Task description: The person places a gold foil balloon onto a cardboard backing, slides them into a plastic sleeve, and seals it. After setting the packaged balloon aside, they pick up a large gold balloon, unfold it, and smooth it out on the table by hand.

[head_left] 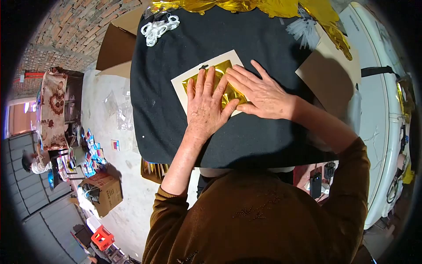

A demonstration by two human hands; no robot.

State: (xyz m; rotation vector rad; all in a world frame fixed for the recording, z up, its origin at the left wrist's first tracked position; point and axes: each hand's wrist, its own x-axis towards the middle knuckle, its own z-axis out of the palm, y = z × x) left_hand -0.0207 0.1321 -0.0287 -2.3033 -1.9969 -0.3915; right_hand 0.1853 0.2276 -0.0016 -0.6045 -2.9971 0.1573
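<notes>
On the black cloth lies a white card (180, 85) with a hanging hole near its far edge. A folded piece of shiny gold foil (223, 66) rests on the card. My left hand (205, 102) presses down on the foil with fingers stretched out. My right hand (266, 94) also lies over the foil, at its right side, fingers extended and thumb apart. Both hands cover much of the foil and the lower part of the card. Neither hand grips anything.
White cord (158, 30) lies at the table's far left. Gold foil pieces (220, 5) run along the far edge, near a bundle of clear strips (303, 31). A large card sheet (327, 75) sits at right, beside a white appliance (380, 110). Boxes (105, 193) stand on the floor.
</notes>
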